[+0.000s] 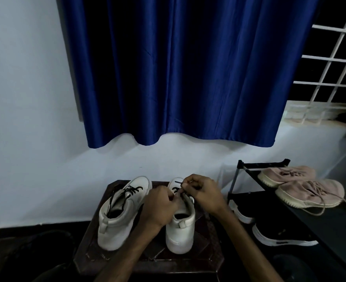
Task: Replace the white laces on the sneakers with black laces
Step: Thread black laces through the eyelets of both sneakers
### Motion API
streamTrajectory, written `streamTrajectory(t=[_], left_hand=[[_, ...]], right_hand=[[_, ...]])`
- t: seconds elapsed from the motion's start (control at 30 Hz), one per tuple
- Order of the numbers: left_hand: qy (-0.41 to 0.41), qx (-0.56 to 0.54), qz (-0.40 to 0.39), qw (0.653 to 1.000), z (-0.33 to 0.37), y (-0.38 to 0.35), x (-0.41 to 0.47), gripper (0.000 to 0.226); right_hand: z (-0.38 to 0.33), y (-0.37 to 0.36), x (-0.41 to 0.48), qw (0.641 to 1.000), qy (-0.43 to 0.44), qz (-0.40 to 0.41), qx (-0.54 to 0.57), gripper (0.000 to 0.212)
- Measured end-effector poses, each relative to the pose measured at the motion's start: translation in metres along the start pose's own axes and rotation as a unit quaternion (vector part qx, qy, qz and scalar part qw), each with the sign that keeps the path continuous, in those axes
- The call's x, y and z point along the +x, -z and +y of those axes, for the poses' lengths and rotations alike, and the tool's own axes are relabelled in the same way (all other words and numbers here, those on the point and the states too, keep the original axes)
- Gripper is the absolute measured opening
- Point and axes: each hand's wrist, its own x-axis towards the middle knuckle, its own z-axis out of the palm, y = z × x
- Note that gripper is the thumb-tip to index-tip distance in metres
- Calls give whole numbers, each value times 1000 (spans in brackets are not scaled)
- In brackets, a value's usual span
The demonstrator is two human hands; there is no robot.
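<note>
Both forearms reach forward over the right white sneaker (181, 233) on the dark wooden stool (206, 257). The left hand (159, 202) grips its upper with curled fingers; the right hand (203, 192) pinches the black lace (178, 182) above the eyelets.

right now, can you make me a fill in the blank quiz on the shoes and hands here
1. The right hand pinches a lace coloured ____.
2. The left hand grips the sneaker being laced; the other white sneaker stands to its ____.
3. The curtain is ____.
4. The pink sneakers sit on the ____ shelf of the rack.

Missing words: black; left; blue; top
</note>
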Motion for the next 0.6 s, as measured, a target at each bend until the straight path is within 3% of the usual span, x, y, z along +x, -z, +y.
streamTrajectory(t=[0.13, 0.33, 0.6], left_hand=[[9, -12, 54, 998, -6, -5, 0, 29], [80, -167, 11, 983, -26, -8, 4, 41], [82, -210, -9, 974, -29, -10, 5, 45]], right_hand=[[10, 0, -3, 1000, 27, 5, -2, 4], [12, -9, 1, 994, 61, -10, -90, 6], [21, -14, 1, 990, 78, -17, -114, 9]])
